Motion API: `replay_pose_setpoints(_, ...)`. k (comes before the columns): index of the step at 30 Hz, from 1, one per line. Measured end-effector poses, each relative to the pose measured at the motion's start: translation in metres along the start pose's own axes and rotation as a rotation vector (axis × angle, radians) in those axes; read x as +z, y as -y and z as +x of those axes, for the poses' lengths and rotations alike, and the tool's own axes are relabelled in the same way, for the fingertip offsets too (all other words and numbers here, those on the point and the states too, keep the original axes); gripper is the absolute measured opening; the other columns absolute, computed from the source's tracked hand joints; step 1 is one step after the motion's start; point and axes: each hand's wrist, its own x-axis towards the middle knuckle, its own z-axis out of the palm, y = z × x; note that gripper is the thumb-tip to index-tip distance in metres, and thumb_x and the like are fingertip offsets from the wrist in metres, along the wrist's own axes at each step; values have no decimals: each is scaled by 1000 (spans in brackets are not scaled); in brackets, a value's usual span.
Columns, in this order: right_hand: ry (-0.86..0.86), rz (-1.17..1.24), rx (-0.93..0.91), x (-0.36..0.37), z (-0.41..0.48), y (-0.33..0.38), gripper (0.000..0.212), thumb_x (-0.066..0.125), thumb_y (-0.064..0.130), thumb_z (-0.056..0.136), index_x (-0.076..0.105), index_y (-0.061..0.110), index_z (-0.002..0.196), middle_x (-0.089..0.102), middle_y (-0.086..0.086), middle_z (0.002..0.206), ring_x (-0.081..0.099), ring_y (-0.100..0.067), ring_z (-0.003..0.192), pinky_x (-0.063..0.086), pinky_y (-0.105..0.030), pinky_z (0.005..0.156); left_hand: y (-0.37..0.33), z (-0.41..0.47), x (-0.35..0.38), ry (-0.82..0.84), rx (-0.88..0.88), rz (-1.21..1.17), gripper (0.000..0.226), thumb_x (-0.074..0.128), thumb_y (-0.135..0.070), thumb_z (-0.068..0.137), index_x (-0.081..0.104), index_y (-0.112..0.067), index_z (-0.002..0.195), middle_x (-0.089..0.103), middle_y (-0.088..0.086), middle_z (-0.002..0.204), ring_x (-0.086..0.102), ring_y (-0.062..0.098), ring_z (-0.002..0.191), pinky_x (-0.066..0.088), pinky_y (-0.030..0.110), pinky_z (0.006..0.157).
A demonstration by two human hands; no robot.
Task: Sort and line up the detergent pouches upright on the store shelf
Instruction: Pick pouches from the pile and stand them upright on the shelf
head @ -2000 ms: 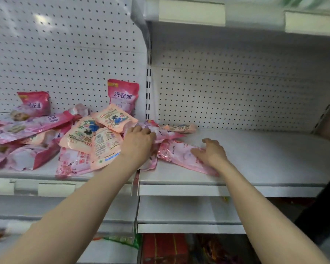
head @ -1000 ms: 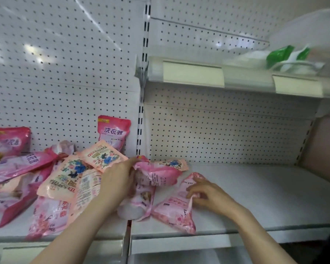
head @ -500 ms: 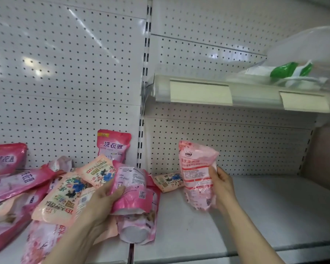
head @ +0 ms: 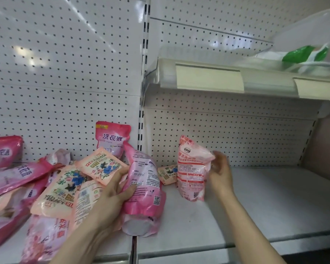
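My left hand (head: 112, 195) grips a bright pink detergent pouch (head: 143, 180), back label facing me, tilted over the seam between the two shelf boards. My right hand (head: 220, 172) holds the right edge of a pale pink pouch (head: 191, 170) that stands upright on the right shelf board (head: 255, 206). A jumbled pile of pink and peach floral pouches (head: 69, 185) lies on the left board. One pink pouch (head: 112, 138) stands upright against the pegboard behind the pile. A small peach pouch (head: 168, 173) lies flat between the two held pouches.
A white pegboard back wall (head: 65, 73) runs behind both boards, split by a slotted upright (head: 144, 73). An upper shelf (head: 236, 80) with blank price-tag holders overhangs the right side; a green-and-white bag (head: 303, 54) lies on it. The shelf's front edge (head: 217, 252) is close to me.
My right hand has brought the pale pouch down until it stands on the right board. My left hand has lifted the bright pink pouch higher and turned it more upright.
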Motion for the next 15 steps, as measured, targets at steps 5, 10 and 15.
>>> replay_pose_setpoints(5,27,-221,-607,-7,-48,52,20,57,4,94,64,17,107,66,7,105,62,-6,97,49,-17,82,8,-8,-3,150,-29,144,78,94,-22,49,62,-22,120,67,11,123,64,30,112,55,41,92)
replay_pose_setpoints(10,642,-362,-195,1,-52,68,24,53,39,96,65,30,115,69,17,107,64,-3,101,49,-19,88,15,-19,10,328,-93,181,55,84,-15,69,61,-20,118,66,16,123,67,29,103,58,36,80)
replay_pose_setpoints(15,471,-39,8,-25,-41,68,33,77,22,72,66,3,96,72,-8,84,67,-20,73,55,-30,68,27,-19,12,331,-88,383,47,61,-1,84,56,-21,127,65,5,127,64,22,113,56,32,86)
